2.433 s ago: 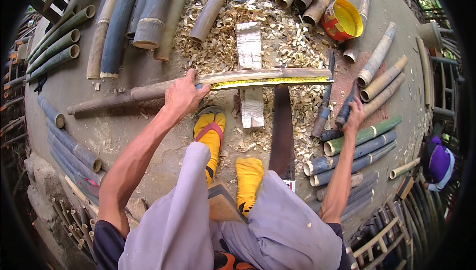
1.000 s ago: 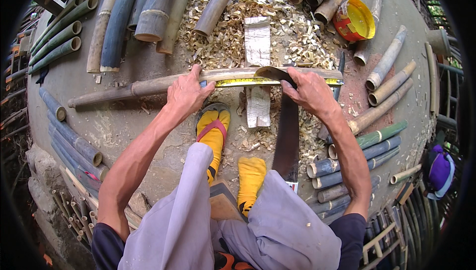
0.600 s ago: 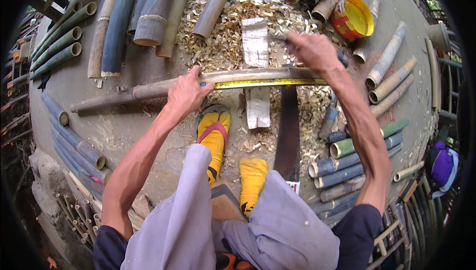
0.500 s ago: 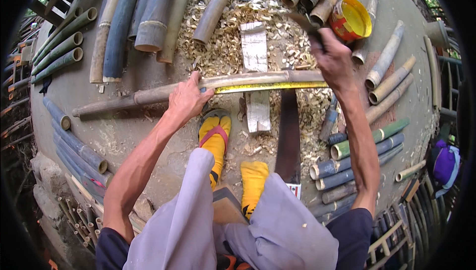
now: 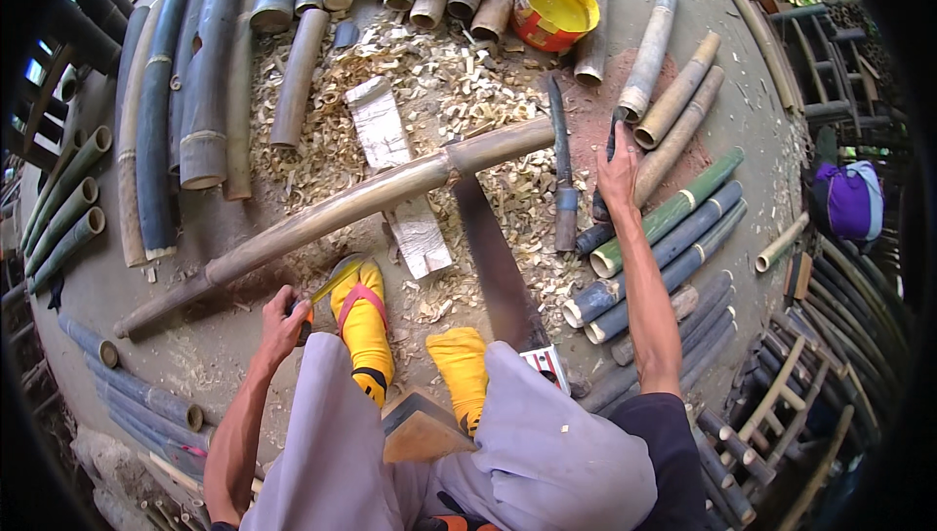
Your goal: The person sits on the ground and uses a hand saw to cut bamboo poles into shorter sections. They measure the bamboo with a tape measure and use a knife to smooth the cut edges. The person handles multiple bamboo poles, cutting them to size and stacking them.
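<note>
A long bamboo pole lies slantwise over a pale wooden block. My left hand is closed around an orange and black tape measure, near my left foot; a short yellow strip of it shows by the foot. My right hand is closed on a dark-bladed knife, right of the pole's end; part of it is hidden by my fingers. Another knife with a bamboo-like handle lies beside the pole's right end. A long dark blade extends from under the pole toward my right knee.
Wood shavings cover the ground around the block. Cut bamboo lengths line the far and left sides; green and dark ones lie on the right. A red and yellow tub stands at the far side. A purple bag is far right.
The tape strip along the pole has drawn back, and my left hand has left the pole toward my knee. My right hand with the knife has come down to the pole's right. The view has turned.
</note>
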A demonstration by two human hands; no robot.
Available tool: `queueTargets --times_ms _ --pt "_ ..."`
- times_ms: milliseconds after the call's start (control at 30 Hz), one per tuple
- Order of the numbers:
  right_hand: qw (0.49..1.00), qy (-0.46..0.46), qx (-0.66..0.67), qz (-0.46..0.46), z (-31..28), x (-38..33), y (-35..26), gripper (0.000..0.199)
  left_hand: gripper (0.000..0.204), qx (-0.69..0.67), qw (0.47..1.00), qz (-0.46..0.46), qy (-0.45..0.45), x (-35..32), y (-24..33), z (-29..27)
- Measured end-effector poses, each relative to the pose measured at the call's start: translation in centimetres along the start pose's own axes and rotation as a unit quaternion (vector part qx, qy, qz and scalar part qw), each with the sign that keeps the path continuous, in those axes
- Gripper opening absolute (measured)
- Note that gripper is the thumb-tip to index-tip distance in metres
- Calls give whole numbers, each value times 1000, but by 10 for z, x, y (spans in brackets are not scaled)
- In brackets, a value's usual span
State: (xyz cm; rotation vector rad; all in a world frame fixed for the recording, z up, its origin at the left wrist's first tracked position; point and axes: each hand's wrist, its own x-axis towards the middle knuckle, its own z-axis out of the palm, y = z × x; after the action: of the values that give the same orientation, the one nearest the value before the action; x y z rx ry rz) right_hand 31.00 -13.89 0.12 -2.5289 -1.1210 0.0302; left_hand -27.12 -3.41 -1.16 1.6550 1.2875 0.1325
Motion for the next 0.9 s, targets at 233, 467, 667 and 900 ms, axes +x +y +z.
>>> queueTargets --times_ms 233,467,667,900 --pt "996 -66 -51 45 41 -13 24 62 32 101 990 -70 65 -31 -39 -40" --pt "995 -10 -95 2 33 -31 37 57 44 375 855 231 274 18 47 -43" --pt "997 33 54 -39 -20 -104 -29 41 52 345 928 103 90 65 29 -60" --pt "988 -124 76 45 -76 -290 -35 24 60 349 922 143 83 83 63 -8"
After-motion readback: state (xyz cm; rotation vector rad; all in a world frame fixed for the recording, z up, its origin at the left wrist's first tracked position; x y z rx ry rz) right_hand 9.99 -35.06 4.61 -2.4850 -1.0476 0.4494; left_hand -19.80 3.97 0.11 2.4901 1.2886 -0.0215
